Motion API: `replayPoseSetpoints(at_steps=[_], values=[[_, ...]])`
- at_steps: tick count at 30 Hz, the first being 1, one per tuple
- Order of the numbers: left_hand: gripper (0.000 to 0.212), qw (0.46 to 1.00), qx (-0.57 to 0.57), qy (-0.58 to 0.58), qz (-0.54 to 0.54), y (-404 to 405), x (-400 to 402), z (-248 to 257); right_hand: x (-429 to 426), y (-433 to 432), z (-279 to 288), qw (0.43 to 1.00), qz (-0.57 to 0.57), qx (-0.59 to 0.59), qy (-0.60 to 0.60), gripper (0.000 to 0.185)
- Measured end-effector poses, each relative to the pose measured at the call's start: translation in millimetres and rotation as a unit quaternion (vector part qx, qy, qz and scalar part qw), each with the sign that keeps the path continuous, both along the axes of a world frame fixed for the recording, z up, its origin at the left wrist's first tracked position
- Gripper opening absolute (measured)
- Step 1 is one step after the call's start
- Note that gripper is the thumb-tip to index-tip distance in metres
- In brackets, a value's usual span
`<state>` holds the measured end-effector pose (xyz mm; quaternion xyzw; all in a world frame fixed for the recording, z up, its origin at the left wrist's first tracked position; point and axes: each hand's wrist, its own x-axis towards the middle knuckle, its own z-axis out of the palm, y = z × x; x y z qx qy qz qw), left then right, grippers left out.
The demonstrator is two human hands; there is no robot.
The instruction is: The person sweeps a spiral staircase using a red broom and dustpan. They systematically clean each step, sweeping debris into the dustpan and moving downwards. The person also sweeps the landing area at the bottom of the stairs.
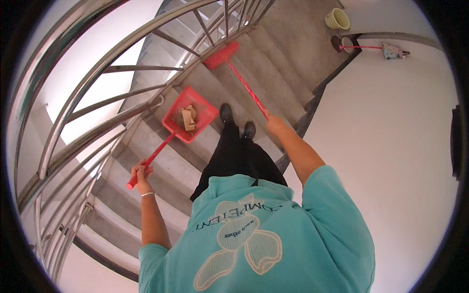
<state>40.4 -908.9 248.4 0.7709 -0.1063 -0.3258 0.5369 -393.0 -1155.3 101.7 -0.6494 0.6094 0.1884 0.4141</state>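
My left hand [142,175] grips the red handle of a long-handled dustpan [203,106] near its end. In the pan lie a crumpled piece of tan cardboard [189,118] and some grey dust. My right hand [277,125] is closed around the red patterned stick of a broom [247,88]. The broom's red head [221,55] is at a concrete stair step close to the railing, slightly blurred. Between the dustpan and the broom stick, my feet in dark shoes [226,112] stand on the stairs [205,82].
A curved metal railing [128,44] runs along the left side of the stairs. A white wall [373,121] with a dark base strip borders the right. On the landing stand a pale yellow bucket [337,19] and a red-handled tool [361,47] with a cloth [394,50] by its end.
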Motion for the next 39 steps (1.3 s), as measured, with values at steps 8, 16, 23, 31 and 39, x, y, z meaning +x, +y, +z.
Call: replayPoseSetpoints(at_steps=[8, 16, 23, 31, 39], values=[[0.010, 0.999, 0.009, 0.004, -0.031, -13, 8, 8, -133, 77, 53, 0.991, 0.066, 0.070, 0.095, 0.061], [0.011, 1.000, 0.012, 0.013, -0.010, -12, 4, 2, -187, 129, 120, 0.996, -0.062, 0.061, 0.037, 0.048], [0.013, 0.999, 0.012, 0.033, -0.030, -9, 9, 2, -161, 152, 14, 0.964, -0.256, 0.040, -0.062, 0.044], [0.026, 0.997, 0.061, 0.049, 0.003, 6, -1, 14, -257, 240, -2, 0.966, -0.248, 0.042, -0.060, 0.044], [0.035, 0.995, 0.075, 0.052, 0.033, -4, 1, 4, -380, 304, 67, 0.946, -0.233, 0.130, 0.183, 0.044]])
